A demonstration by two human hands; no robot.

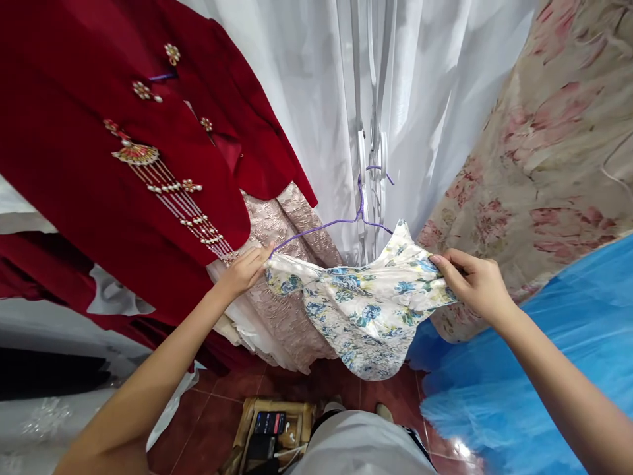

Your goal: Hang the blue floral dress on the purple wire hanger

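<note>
A white dress with blue flowers (368, 313) hangs from a purple wire hanger (329, 225) in front of me. My left hand (248, 266) is closed at the left end of the hanger, pinching the dress's shoulder there. On the other side, my right hand (472, 284) grips the dress's right edge between thumb and fingers. The hanger's hook is up beside white plastic loops (383, 155) on hanging white straps. The dress is spread between both hands, its lower part drooping.
At left hangs a dark red velvet garment (208, 132) with beaded ornaments, over a pinkish brocade piece (291, 310). A floral beige fabric (548, 145) and blue tulle (534, 369) are at right. Below, a wooden stool (242, 429) carrying a phone stands on red tiles (198, 422).
</note>
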